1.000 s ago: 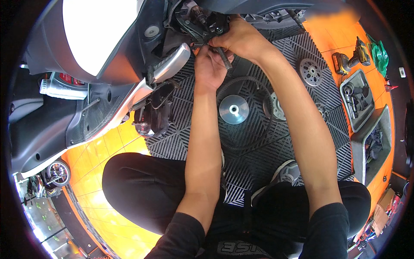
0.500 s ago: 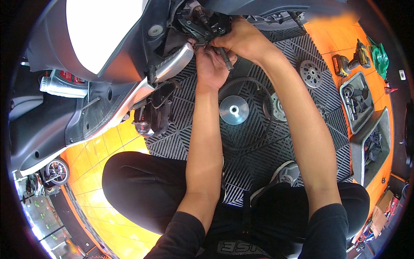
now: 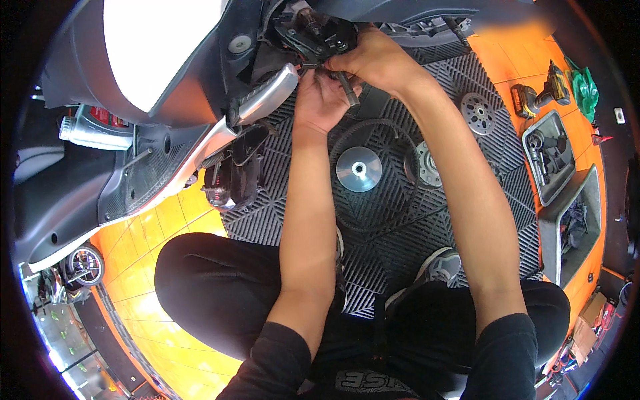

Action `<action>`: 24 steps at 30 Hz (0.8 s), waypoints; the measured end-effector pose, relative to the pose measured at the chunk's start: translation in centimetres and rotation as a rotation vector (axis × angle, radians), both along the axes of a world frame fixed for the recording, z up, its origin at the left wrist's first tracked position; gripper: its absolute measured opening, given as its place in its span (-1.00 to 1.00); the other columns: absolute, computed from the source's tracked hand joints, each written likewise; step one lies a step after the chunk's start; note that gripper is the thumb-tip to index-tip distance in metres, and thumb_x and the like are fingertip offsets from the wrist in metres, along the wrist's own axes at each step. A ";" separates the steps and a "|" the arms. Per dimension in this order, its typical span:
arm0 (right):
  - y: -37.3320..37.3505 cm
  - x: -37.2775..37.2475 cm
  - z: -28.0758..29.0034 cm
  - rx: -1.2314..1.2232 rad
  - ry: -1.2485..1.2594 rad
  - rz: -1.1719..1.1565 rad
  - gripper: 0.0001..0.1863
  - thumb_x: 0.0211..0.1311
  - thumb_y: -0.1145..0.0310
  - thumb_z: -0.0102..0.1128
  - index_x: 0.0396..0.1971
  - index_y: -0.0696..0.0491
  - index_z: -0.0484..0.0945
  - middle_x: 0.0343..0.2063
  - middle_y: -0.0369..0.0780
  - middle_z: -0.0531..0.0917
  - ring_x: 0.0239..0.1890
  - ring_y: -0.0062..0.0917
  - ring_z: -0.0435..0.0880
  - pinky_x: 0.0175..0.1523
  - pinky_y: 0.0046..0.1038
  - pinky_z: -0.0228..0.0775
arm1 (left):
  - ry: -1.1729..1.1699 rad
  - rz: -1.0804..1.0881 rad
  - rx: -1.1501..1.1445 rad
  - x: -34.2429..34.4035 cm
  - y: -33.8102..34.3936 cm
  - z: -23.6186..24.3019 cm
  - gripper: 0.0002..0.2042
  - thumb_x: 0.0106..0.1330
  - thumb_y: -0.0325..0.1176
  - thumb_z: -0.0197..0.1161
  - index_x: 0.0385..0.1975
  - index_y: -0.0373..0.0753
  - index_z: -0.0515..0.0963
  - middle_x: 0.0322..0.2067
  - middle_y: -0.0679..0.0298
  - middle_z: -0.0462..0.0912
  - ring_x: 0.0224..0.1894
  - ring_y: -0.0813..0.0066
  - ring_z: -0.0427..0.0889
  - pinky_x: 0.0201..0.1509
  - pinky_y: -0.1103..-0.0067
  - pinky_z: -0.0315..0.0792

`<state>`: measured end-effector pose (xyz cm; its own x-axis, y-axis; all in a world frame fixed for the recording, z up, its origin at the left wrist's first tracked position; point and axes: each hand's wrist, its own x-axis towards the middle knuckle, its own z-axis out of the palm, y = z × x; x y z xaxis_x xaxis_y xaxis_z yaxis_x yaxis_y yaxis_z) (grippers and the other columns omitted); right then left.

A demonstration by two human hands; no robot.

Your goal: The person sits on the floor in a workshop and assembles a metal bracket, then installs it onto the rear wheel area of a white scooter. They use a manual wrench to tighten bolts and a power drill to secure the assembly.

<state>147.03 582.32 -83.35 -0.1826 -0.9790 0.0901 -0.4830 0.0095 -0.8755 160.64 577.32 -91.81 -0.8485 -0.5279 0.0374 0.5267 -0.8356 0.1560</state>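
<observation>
Both hands are up at the dark metal mechanism [image 3: 313, 40] on the underside of a scooter [image 3: 180, 87]. My left hand [image 3: 321, 103] is turned palm up below it, its fingers curled and its tips at a small part I cannot make out. From the right, my right hand [image 3: 370, 60] wraps round the mechanism's edge, the thumb pointing left and most fingers hidden behind. A dark metal rod [image 3: 349, 92] slants down between the hands, in front of the left fingers. A silver lever-shaped piece [image 3: 270, 97] of the scooter is just left of them.
On the ridged black mat [image 3: 273, 200] lie a shiny disc [image 3: 359, 169], a black belt [image 3: 347, 227], and a perforated round plate [image 3: 478, 113]. At right are a cordless drill [image 3: 551, 87], a socket tray [image 3: 549, 157] and a grey bin [image 3: 567, 233]. A silver bottle [image 3: 97, 130] stands on the footboard.
My left hand and forearm have shifted slightly left, with the palm a little more open to view. My right hand stays at the mechanism; the whole view has moved slightly.
</observation>
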 end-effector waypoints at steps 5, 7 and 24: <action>-0.2 0.4 0.1 -0.023 -0.014 0.001 -0.64 -0.03 0.52 0.31 -0.18 0.31 0.51 -0.38 -0.10 0.66 -0.36 -0.45 0.69 -0.43 -0.43 0.58 | 0.110 -0.080 -0.098 1.1 -1.4 0.0 -0.44 0.28 0.12 0.06 0.13 -0.16 0.38 0.11 0.22 0.45 0.14 0.21 0.38 0.25 0.18 0.25; 0.1 0.6 0.6 -0.009 -0.065 0.025 -0.61 -0.03 0.52 0.31 -0.15 0.32 0.50 -0.36 -0.09 0.66 -0.36 -0.44 0.69 -0.44 -0.44 0.58 | 0.130 -0.107 -0.068 1.2 -1.3 0.6 -0.36 0.26 0.20 0.00 0.18 -0.18 0.35 0.15 0.17 0.42 0.19 0.17 0.35 0.27 0.15 0.22; 2.0 1.3 2.8 -0.025 -0.156 0.024 -0.52 -0.02 0.47 0.32 -0.07 0.36 0.44 -0.30 -0.02 0.65 -0.32 -0.36 0.70 -0.36 -0.40 0.63 | -0.355 0.325 -0.217 -1.0 -0.3 5.2 -0.11 0.09 0.46 0.03 0.24 -0.18 0.32 0.24 0.11 0.36 0.27 0.13 0.29 0.37 0.17 0.12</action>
<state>148.31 584.32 -80.51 -0.1732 -0.9810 0.0870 -0.3410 -0.0232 -0.9398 159.63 576.99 -86.58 -0.6229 -0.7776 -0.0850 0.6363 -0.5669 0.5232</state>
